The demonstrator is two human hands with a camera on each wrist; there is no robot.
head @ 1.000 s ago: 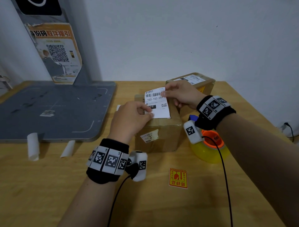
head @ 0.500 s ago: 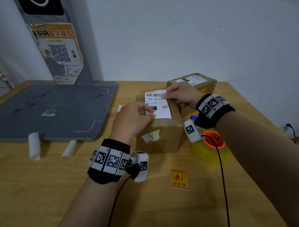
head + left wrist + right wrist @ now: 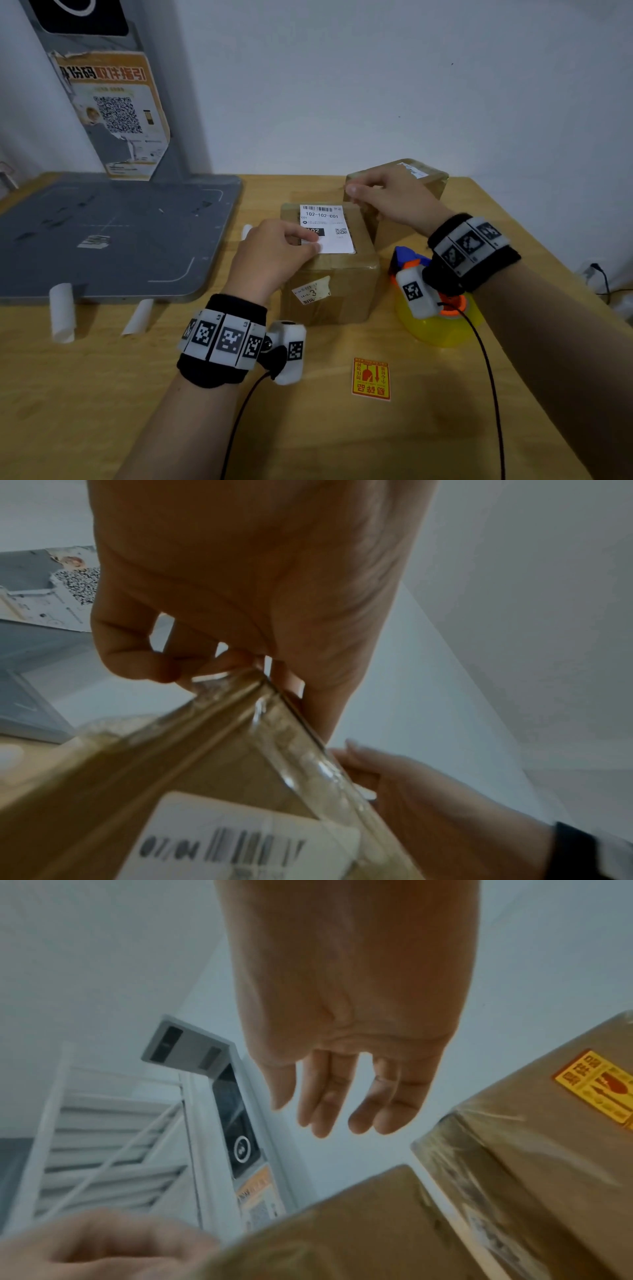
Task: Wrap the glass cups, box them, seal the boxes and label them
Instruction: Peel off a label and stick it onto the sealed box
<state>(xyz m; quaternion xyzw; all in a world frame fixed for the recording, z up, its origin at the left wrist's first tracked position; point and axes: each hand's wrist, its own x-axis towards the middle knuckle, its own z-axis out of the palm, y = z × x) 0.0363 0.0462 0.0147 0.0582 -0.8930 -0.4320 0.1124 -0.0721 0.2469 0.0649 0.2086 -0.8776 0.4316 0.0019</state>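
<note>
A taped cardboard box (image 3: 337, 294) stands mid-table with a white shipping label (image 3: 329, 228) lying flat on its top. My left hand (image 3: 274, 253) has curled fingers; its thumb pins the label's near left corner to the box's top edge (image 3: 274, 696). My right hand (image 3: 390, 200) hovers above the label's far right corner and holds nothing. In the right wrist view its fingers (image 3: 342, 1110) hang straight and relaxed. A second sealed box (image 3: 426, 178) behind it carries its own label and an orange fragile sticker (image 3: 596, 1088). No glass cups are in view.
A yellow and orange tape dispenser (image 3: 442, 325) sits right of the near box, under my right wrist. A loose orange fragile sticker (image 3: 371, 378) lies on the wooden table in front. A grey scale platform (image 3: 102, 233) fills the left, with curled white backing strips (image 3: 61, 311) at its edge.
The label, held raised by both hands a second ago, now lies flat on the box top. My right hand has let go of its far corner and lifted away.
</note>
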